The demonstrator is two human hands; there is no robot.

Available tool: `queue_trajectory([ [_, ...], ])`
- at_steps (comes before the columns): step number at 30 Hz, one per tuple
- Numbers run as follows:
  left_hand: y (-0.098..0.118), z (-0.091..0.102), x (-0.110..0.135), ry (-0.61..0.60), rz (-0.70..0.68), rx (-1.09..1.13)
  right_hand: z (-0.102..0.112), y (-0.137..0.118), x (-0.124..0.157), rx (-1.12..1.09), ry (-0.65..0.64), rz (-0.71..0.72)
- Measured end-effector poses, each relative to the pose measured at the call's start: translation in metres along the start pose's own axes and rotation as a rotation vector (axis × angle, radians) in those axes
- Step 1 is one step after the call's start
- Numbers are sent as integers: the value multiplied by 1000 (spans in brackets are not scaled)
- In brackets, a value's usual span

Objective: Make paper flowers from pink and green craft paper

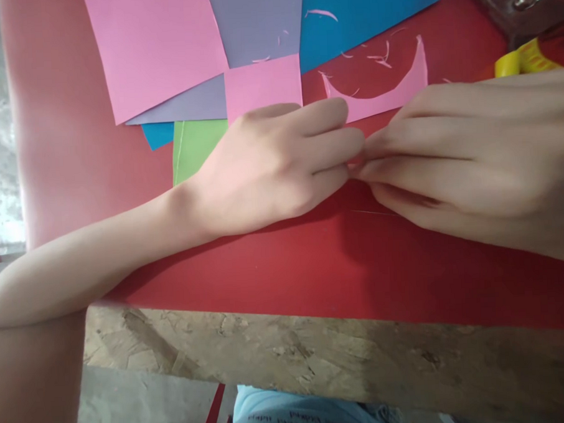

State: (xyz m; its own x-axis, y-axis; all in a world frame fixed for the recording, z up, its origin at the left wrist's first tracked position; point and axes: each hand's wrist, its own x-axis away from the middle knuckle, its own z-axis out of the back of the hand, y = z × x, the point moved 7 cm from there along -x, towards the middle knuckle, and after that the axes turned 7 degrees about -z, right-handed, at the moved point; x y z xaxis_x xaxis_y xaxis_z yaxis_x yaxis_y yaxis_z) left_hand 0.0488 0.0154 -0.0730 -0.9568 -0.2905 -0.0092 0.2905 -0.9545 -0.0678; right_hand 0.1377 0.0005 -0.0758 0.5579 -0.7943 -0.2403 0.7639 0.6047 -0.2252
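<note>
My left hand [280, 165] and my right hand [467, 160] meet fingertip to fingertip over the red table [313, 272]. Both have their fingers pressed together in a pinch around something small that the fingers hide. Just behind the hands lies a pink paper offcut [398, 91] with a curved cut-out edge. A small pink paper square [262, 84] sits behind my left hand, and a green sheet [192, 147] shows beside its wrist.
Coloured sheets lie at the back: pink [153, 49], lilac [255, 19] and blue [362, 11], with thin pink shavings scattered on them. A yellow object [523, 60] and a brown object [516, 5] sit at the far right. The table's raw chipboard edge [316, 353] faces me.
</note>
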Motion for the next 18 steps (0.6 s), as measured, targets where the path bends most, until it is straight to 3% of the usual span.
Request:
queue_trajectory([
  [3, -2, -1, 1, 21, -3, 48, 0, -10, 5, 211, 69, 208],
  [8, -3, -4, 3, -7, 7, 40, 3, -3, 10, 74, 172, 296],
  [15, -5, -4, 4, -7, 45, 88, 6, 9, 5, -199, 90, 118],
  [18, -4, -4, 3, -33, 28, 69, 7, 10, 3, -205, 74, 55],
])
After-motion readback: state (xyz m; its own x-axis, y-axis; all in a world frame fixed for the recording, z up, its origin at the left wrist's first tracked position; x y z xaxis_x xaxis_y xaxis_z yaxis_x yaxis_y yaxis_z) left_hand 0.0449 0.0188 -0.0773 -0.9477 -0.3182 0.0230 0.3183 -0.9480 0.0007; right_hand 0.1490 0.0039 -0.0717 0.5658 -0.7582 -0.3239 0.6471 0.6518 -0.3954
